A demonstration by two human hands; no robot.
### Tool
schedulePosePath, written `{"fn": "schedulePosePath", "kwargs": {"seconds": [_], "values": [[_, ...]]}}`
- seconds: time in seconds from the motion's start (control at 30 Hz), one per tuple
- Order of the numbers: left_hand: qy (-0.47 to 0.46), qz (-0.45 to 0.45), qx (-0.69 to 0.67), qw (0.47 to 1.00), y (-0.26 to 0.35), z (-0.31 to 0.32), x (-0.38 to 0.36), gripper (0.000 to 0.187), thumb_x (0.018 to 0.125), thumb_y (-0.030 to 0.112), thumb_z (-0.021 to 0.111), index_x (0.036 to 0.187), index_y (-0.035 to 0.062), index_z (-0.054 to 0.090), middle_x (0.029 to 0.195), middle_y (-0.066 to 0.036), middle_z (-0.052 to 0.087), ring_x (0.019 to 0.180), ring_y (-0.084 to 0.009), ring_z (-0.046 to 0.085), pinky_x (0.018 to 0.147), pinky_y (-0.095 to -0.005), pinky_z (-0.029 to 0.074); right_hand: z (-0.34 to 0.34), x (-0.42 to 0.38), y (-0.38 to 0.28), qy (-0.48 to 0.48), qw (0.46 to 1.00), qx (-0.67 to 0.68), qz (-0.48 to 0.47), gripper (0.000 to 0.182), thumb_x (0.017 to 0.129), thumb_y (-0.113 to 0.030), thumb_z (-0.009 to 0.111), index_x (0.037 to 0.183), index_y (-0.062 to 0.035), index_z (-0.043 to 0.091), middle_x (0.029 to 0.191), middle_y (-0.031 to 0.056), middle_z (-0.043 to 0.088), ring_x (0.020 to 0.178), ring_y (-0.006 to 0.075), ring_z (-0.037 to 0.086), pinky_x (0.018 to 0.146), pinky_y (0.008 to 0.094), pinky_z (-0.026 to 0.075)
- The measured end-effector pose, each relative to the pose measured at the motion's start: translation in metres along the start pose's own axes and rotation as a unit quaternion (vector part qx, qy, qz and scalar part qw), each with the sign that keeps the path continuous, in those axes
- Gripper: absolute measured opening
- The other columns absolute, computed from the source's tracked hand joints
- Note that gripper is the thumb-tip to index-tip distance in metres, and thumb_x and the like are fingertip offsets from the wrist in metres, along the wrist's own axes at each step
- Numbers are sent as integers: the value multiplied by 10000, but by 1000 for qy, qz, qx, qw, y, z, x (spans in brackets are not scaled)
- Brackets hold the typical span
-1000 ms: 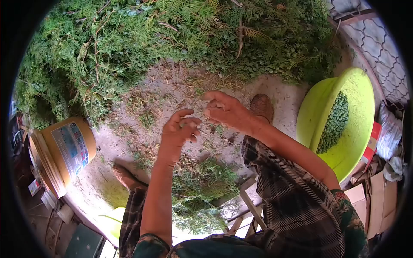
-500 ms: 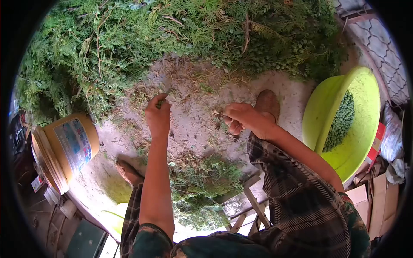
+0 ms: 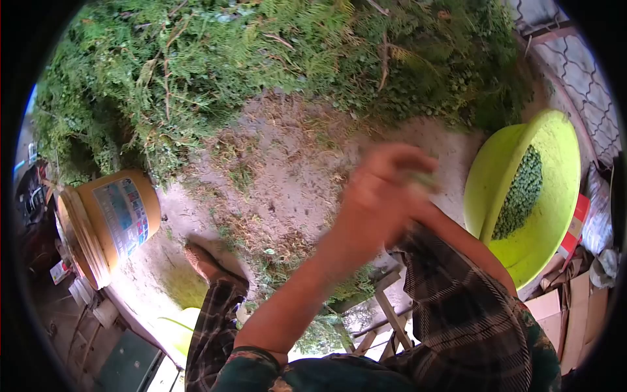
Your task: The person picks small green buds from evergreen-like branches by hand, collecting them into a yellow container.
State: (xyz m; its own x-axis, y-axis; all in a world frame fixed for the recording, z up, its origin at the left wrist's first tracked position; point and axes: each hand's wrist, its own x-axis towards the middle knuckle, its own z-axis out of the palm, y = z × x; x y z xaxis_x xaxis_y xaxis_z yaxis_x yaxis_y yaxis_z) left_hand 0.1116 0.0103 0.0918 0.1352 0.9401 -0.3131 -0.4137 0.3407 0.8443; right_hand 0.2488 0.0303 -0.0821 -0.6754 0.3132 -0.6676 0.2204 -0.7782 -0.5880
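Observation:
My left hand is a motion blur stretched across my body to the right, close to the lime-green basin. A faint green smear shows at its fingertips; the grip cannot be made out. Inside the tilted basin lies a heap of small green cones. My right forearm shows behind the left hand, and the right hand itself is hidden. A big pile of green conifer branches fills the ground ahead. A smaller bunch of sprigs lies by my knees.
A yellow bucket lies on its side at the left. My left shoe rests on the dirt. A wooden stool frame stands under me. Cardboard boxes and a wire fence are at the right.
My left hand has swung from the ground at centre-left across to the right towards the basin. My right hand, seen before by the shoe, is now covered.

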Motion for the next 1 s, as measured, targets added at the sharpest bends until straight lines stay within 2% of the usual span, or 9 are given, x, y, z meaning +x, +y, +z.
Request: {"fn": "schedulePosePath", "kwargs": {"seconds": [0.03,0.13,0.2,0.33,0.47,0.6,0.7,0.93,1.0], "values": [[-85,-3,-108,990,12,17,-3,310,885,118,545,1167,12,473,1175,-114,532,863,-149,598,710,-290,508,0,-1,-2,0,1000,-1,-2,183,911,-125,484,1029,13,502,723,36,493,599,91,450,507,245,386],[182,55,-32,981,0,-47,8,296,851,205,615,1067,4,585,1040,-124,598,833,-170,624,661,-288,535,-1,-6,-5,1,1000,3,-3,191,919,-110,474,1059,21,482,710,33,474,583,93,415,508,253,364],[425,-29,218,878,-25,-129,5,202,863,140,577,1026,26,611,873,-87,636,710,-131,606,590,-250,511,-4,-5,-6,-5,1000,-17,0,181,926,-125,484,1054,3,487,791,30,493,638,94,457,554,252,405],[571,7,512,642,-62,-260,6,188,801,141,591,933,21,647,783,-148,656,637,-271,617,586,-389,472,-12,-2,7,-58,997,35,-28,171,932,-130,494,1054,-11,492,874,30,515,688,93,496,599,248,445],[512,-41,573,638,-74,-292,2,142,776,161,602,826,29,617,746,-201,638,661,-343,629,598,-427,474,-10,-5,3,-58,997,36,-18,182,930,-127,498,1067,-8,490,872,35,518,690,94,495,596,247,444],[332,-217,253,882,-60,-244,-28,181,844,163,552,943,21,602,744,-98,651,517,-134,616,399,-255,456,-7,-7,-4,-25,1000,10,6,198,935,-136,495,1084,-5,486,887,41,518,705,103,508,612,258,452],[378,-153,139,903,-50,-227,-52,156,834,60,511,967,21,582,817,-102,642,636,-156,645,438,-246,483,-1,-12,-11,-12,1000,-7,4,215,938,-146,493,1097,-2,485,905,48,521,725,114,525,631,274,465],[630,41,68,772,-61,-339,-79,154,833,-10,509,953,-17,606,740,-80,622,642,-108,589,466,-206,482,-3,-13,-8,6,1000,-13,-12,228,941,-147,486,1116,0,482,936,61,531,761,129,555,668,298,484],[643,-17,242,726,-59,-370,-72,205,828,81,559,1005,-13,603,774,-129,654,723,-192,641,553,-293,514,-2,-15,-10,11,1000,-24,-13,228,941,-145,485,1117,0,483,938,61,532,764,130,557,670,297,486]]}}
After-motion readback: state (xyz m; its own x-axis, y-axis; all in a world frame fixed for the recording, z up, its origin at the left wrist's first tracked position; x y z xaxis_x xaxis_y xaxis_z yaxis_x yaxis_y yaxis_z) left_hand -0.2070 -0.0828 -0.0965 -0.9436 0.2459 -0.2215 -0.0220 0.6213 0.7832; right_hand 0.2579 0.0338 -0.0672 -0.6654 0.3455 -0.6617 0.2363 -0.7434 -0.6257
